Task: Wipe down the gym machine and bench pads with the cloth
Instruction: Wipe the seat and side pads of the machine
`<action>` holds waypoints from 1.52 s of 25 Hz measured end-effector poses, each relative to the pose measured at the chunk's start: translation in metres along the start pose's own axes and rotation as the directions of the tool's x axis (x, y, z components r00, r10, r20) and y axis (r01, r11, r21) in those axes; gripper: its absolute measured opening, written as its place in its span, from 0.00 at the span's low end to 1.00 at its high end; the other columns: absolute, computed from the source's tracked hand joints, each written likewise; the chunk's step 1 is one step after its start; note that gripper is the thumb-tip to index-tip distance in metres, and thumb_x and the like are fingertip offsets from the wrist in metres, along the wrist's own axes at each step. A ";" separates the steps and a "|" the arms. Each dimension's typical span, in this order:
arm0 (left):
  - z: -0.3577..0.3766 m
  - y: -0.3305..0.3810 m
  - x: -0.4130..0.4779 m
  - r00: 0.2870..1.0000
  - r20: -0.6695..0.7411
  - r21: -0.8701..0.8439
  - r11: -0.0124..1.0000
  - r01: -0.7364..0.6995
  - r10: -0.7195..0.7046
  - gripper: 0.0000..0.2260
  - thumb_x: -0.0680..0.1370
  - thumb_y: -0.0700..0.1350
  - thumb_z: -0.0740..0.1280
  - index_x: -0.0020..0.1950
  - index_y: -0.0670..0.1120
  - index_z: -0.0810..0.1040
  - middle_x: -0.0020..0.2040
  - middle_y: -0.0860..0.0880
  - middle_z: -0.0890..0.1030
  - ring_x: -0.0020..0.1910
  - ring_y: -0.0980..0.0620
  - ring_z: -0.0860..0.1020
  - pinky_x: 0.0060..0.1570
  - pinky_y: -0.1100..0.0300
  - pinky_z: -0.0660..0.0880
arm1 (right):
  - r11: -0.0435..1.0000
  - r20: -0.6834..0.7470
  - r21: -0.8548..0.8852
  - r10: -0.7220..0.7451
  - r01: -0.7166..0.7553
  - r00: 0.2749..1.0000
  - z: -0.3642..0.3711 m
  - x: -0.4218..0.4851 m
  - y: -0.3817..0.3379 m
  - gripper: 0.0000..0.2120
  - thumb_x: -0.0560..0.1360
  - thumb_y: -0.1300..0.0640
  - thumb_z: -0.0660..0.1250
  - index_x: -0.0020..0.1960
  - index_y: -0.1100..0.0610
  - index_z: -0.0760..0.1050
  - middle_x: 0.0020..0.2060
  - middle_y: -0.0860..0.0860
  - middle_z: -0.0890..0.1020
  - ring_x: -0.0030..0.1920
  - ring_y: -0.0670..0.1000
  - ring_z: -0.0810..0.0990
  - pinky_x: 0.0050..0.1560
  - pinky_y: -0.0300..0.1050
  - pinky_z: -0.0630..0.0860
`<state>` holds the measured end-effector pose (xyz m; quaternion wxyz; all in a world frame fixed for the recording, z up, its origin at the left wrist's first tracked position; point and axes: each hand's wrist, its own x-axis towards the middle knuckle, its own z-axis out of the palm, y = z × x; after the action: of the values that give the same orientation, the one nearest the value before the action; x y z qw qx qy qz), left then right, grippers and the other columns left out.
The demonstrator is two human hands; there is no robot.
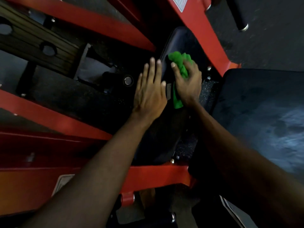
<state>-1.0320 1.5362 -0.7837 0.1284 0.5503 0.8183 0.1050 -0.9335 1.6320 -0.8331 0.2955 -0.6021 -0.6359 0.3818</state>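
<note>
Left hand (149, 89) flat, fingers straight, at edge of narrow black pad (179, 40). Just right, right hand (188, 84) grasping bunched green cloth (178, 62) on that pad. Likely midway: wide pad (263, 104) further right and red frame (49, 112) seemingly unwiped.

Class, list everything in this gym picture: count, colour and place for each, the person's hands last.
narrow pad: one, black, centre of view
cloth: one, green, bunched on the narrow pad
wide bench pad: one, black, right side
frame bars: several, red, left, top and bottom
ribbed plate with holes: one, dark, upper left
handle: one, black with silver end, top right
left hand: one, fingers straight, beside the narrow pad's left edge
right hand: one, gripping the cloth
</note>
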 end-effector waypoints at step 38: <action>0.019 -0.012 -0.015 1.000 -0.003 0.017 1.000 -0.006 0.006 0.28 0.84 0.51 0.55 0.82 0.45 0.52 0.82 0.43 0.54 0.80 0.42 0.57 0.73 0.44 0.64 | 0.817 0.240 -0.376 -0.371 0.438 0.897 0.002 0.038 -0.032 0.24 0.79 0.38 0.61 0.72 0.47 0.73 0.74 0.56 0.70 0.71 0.63 0.69 0.66 0.59 0.70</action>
<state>-1.0308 1.5181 -0.8040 0.1220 0.5537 0.8177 0.0994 -0.9564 1.6697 -0.8106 0.1828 -0.4705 -0.8374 0.2098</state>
